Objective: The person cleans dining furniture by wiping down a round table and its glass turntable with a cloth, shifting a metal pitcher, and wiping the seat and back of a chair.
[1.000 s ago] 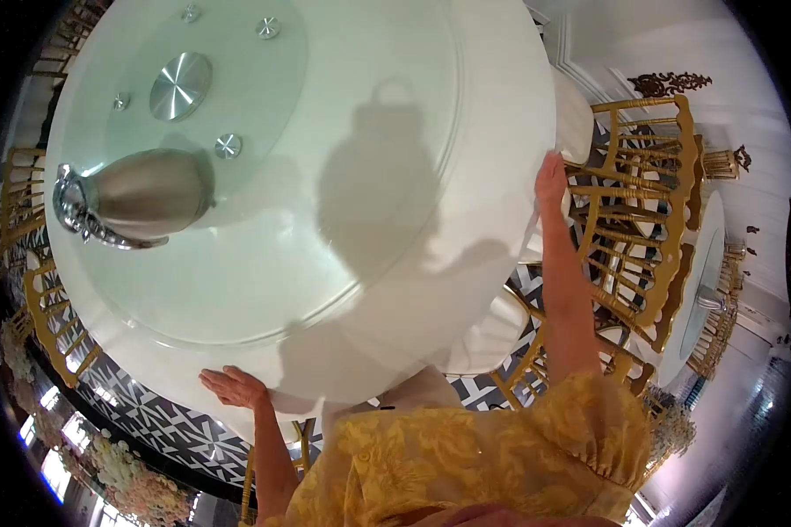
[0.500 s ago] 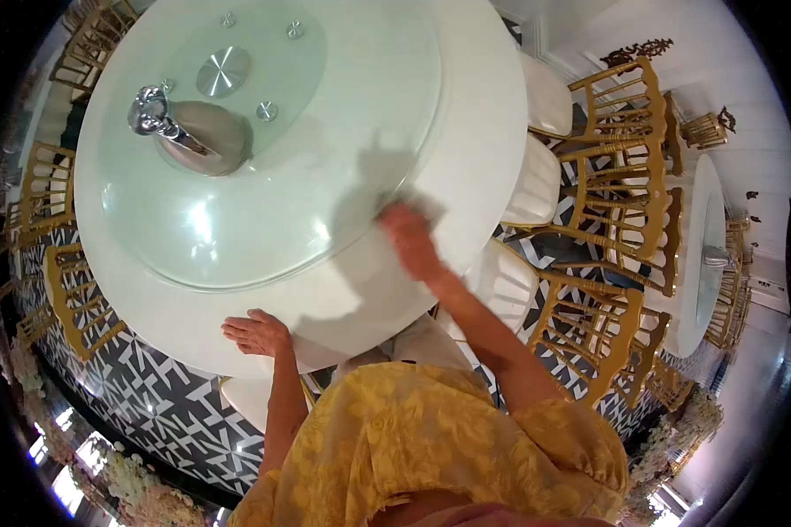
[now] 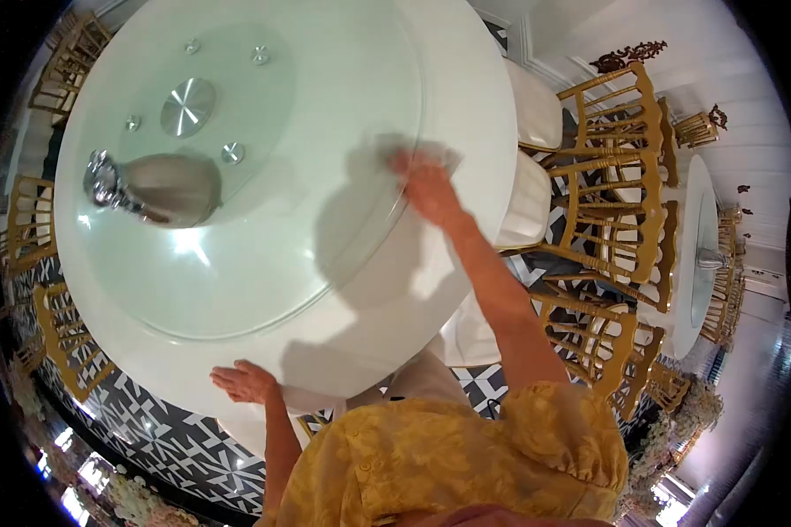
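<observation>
My left hand (image 3: pixel 244 382) rests flat on the near rim of the white round table (image 3: pixel 171 378), fingers spread and nothing in it. At the right edge of the glass turntable (image 3: pixel 237 299), my right hand (image 3: pixel 426 183) is blurred by motion. A greyish smear by its fingers may be something held or shadow; I cannot make it out. A metal jug (image 3: pixel 163 187) with a shiny spout and handle is on the left part of the glass, away from both hands.
Gold chairs with white seats (image 3: pixel 611 206) line the right side, and more gold chairs (image 3: pixel 61 342) are at the left. Beyond the right chairs is another round table (image 3: pixel 690 263). A patterned black and white floor (image 3: pixel 180 448) shows below.
My right hand has moved from the table's right edge inward to the glass edge, then farther up along it. My left hand stays on the near rim. The camera view has shifted.
</observation>
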`<action>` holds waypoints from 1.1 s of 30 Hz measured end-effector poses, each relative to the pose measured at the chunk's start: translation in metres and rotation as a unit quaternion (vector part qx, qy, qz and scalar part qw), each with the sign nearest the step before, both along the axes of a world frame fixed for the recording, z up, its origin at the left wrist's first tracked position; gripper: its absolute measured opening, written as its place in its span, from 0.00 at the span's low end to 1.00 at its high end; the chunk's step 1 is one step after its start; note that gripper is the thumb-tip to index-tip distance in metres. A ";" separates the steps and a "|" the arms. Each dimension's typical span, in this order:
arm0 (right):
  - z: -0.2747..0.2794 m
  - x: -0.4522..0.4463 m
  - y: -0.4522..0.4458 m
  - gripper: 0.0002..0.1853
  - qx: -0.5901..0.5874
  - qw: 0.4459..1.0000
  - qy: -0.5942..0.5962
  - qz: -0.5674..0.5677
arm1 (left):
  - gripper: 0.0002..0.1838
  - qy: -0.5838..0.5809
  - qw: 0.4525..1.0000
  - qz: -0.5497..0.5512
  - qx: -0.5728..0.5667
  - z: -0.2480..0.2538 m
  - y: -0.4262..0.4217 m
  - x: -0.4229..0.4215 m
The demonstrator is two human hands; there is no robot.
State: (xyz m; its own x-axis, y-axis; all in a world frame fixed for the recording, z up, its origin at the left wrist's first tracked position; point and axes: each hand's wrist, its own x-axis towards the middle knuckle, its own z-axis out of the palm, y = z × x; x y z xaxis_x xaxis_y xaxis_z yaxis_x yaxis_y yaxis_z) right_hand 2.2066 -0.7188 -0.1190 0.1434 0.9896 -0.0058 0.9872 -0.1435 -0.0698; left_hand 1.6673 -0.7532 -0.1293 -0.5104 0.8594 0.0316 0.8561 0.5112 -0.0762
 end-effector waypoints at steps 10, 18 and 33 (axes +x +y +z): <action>-0.011 0.244 0.074 0.32 0.084 0.966 0.057 -0.240 | 0.36 -0.033 0.997 -0.039 0.059 -0.010 -0.008 -0.017; -0.011 0.123 -0.047 0.39 0.100 0.968 0.059 -0.223 | 0.37 -0.014 1.000 -0.006 0.008 0.001 -0.002 -0.004; 0.032 -0.259 -0.137 0.30 0.056 0.943 0.327 0.023 | 0.39 -0.081 0.996 -0.003 0.038 0.000 0.010 0.000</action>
State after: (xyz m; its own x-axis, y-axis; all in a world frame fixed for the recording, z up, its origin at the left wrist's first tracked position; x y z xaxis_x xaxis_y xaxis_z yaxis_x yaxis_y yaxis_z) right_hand 1.9474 -0.8562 -0.0874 0.1017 0.9945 0.0261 0.7330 -0.0571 -0.6778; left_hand 1.6672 -0.7434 -0.1290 -0.5087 0.8608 0.0143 0.8572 0.5049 0.1013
